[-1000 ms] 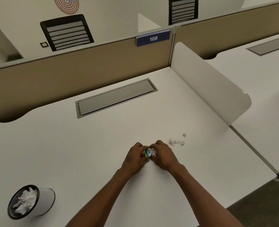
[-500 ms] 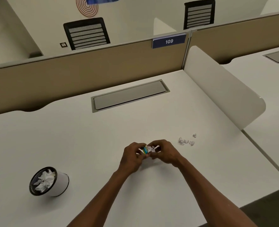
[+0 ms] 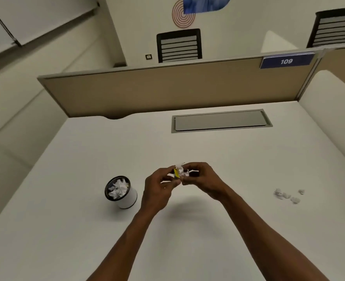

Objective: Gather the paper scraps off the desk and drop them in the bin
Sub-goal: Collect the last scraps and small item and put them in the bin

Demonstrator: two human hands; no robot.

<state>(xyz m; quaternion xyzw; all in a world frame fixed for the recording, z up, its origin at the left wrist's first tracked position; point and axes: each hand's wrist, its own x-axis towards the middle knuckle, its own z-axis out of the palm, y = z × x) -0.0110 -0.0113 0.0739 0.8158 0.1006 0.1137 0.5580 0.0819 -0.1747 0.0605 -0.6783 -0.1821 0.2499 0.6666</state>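
Two hands' grip holds paper wad (image 3: 180,171) — bin (image 3: 120,192) holds crumpled paper.

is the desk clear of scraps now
No, a small cluster of paper scraps lies on the desk to the right of the right hand.

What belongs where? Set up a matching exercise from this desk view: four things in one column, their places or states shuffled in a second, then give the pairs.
Things
1. bin
2. loose paper scraps
3. wad of scraps
4. grey cable hatch

Places or states
A. lying on the desk to the right of the hands
B. set flush into the desk near the partition
C. standing left of the hands, crumpled paper inside
D. pinched between left hand and right hand, above the desk

Pairs: 1-C, 2-A, 3-D, 4-B
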